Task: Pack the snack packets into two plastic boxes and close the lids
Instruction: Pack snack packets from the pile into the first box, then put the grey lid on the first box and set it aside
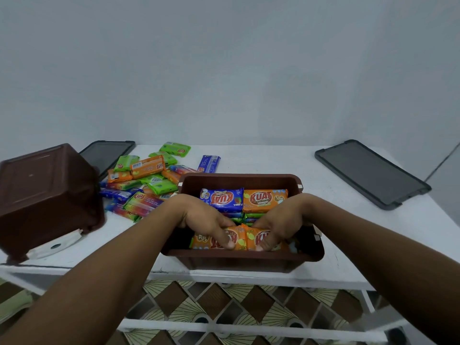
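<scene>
Both hands are down in the near end of the brown box. The left hand curls its fingers around one orange packet. The right hand curls around the other orange packet, just beside it. More packets fill the box behind them (a blue one and an orange one lie on top).

These packets are probably light, puffy and a bit slippery. The snack inside may crack if squeezed hard. It is best to hold each one gently by its flat sides.

A loose pile of packets waits on the white table, next to the second brown box, which is tipped over. Two grey lids lie well apart.
</scene>
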